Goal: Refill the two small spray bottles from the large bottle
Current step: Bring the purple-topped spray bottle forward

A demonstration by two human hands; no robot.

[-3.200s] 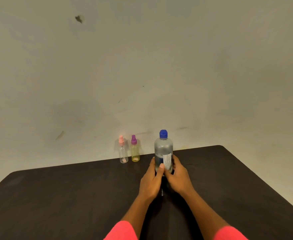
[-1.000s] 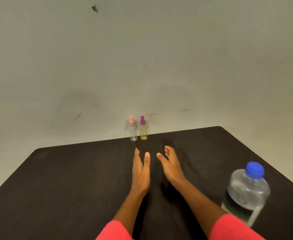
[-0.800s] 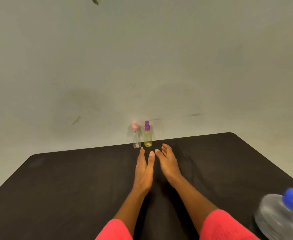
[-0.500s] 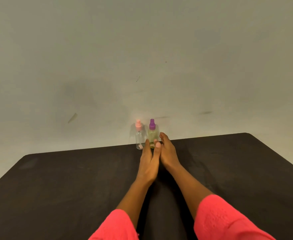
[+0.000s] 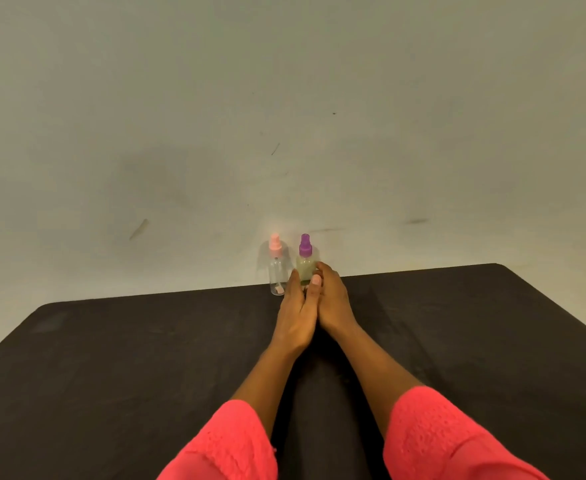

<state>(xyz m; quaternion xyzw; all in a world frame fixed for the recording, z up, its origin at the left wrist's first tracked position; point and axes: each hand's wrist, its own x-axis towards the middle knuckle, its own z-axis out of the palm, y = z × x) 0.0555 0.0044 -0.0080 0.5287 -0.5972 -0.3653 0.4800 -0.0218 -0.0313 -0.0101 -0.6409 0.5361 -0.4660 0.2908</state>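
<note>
Two small spray bottles stand upright at the table's far edge by the wall. The yellowish one with a purple cap (image 5: 306, 262) is on the right, and the clear one with a pink cap (image 5: 276, 270) stands just left of it. My left hand (image 5: 296, 317) holds the purple-capped bottle's lower body, fingers on its left side and thumb across its front. My right hand (image 5: 333, 299) curls round its right side, touching my left hand. The bottle's base is hidden behind my fingers. The large bottle is out of view.
The dark table (image 5: 139, 358) stretches wide to both sides of my arms, with rounded far corners. A plain grey wall rises directly behind the bottles. My pink sleeves fill the bottom of the view.
I set the large bottle down at my right and it left the view. Both hands reached forward across the table and closed round the purple-capped bottle.
</note>
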